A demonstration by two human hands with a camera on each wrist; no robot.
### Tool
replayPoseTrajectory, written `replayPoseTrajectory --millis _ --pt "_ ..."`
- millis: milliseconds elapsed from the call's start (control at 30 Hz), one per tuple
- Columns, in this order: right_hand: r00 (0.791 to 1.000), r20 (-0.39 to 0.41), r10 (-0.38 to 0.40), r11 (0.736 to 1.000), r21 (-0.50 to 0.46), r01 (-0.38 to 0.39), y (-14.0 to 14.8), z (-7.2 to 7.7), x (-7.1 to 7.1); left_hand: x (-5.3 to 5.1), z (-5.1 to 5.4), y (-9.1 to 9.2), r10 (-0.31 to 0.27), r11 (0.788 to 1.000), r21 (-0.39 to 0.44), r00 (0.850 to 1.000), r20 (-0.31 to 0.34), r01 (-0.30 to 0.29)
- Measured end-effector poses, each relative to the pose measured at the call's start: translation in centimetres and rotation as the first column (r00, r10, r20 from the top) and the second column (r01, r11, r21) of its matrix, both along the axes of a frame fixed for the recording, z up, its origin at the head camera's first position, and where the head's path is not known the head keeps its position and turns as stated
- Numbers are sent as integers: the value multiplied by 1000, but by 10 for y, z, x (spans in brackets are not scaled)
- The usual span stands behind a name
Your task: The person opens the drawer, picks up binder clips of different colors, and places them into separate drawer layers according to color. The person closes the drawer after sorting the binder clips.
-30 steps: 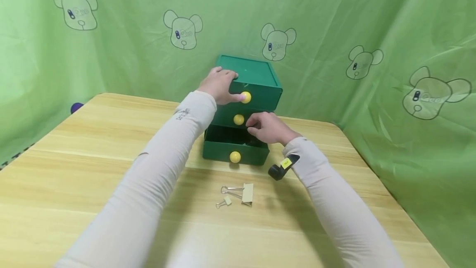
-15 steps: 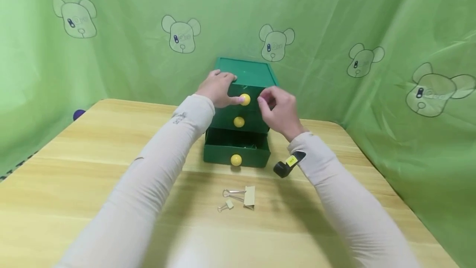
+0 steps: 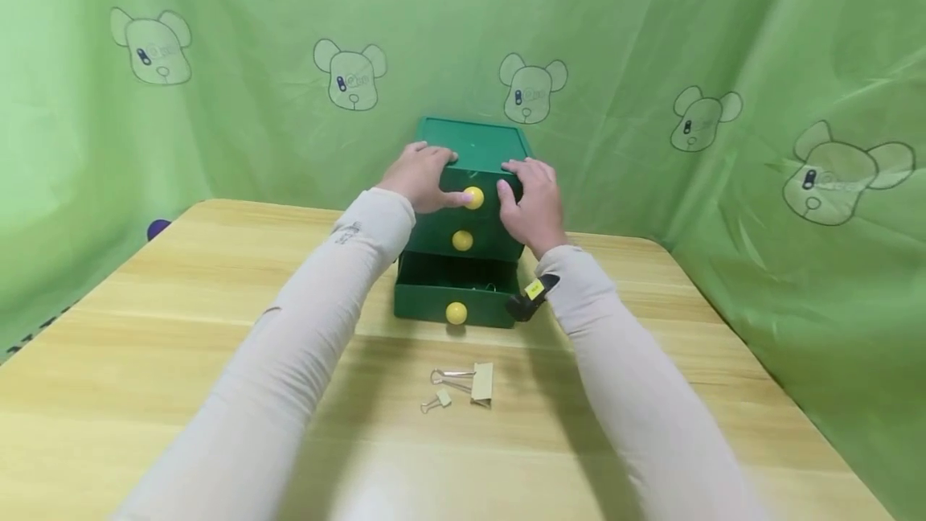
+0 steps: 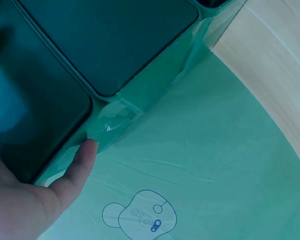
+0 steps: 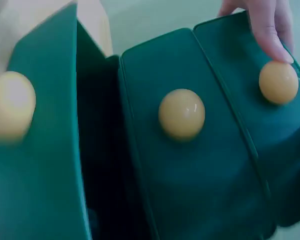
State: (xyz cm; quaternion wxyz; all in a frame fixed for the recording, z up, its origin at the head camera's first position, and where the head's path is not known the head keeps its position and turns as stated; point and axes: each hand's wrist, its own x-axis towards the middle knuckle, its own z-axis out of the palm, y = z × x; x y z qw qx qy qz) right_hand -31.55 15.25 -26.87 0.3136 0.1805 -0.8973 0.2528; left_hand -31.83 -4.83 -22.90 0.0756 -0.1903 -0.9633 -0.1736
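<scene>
A green cabinet [image 3: 473, 145] with three drawers stands on the table; its lowest drawer [image 3: 427, 308] is pulled out, the upper two are closed. My left hand [image 3: 419, 178] rests over the cabinet's top left edge, its thumb tip touching the yellow knob [image 3: 473, 198] of the top drawer. Opposite it, my right hand [image 3: 535, 203] lies on the right corner, fingers on the top and thumb at the front. Neither hand holds a loose thing. A small shiny thing [image 3: 490, 288] shows inside the lowest drawer, too small to identify.
On the wooden table [image 3: 181, 328], a large binder clip [image 3: 482, 383] and a small binder clip [image 3: 443, 398] lie in front of the cabinet. Green cloth [image 3: 615, 38] with mouse-like drawings hangs behind and at the sides. A black strap device [image 3: 531, 300] sits on my right wrist.
My right hand has risen from above the open lowest drawer to the cabinet's top right corner, its fingers spreading out. The left hand has stayed on the cabinet.
</scene>
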Motion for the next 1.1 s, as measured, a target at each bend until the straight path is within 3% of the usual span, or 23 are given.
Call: replayPoseTrajectory --millis 133,333,767,900,967,1000,1100 --pt "997 64 -48 996 -70 53 -8 -1 2 2 0 -2 9 999 36 1000 15 -9" --pt "989 122 -82 996 -29 86 -7 10 8 2 4 1 15 999 41 1000 19 -16" --pt "981 169 -95 992 -64 107 -4 2 9 -1 -11 3 -13 1000 -7 999 -40 13" --pt "981 168 -99 992 -65 111 -4 1 8 6 -14 4 -9 1000 5 993 -119 10" --pt "983 161 -90 993 -63 102 -4 3 8 17 -16 7 -15 999 30 972 -233 23" --pt "984 156 -89 993 -60 100 -4 3 8 24 -18 8 -25 998 48 951 -307 42" --pt "987 139 -81 994 -57 90 -3 6 7 46 -22 14 -114 986 47 852 -510 161"
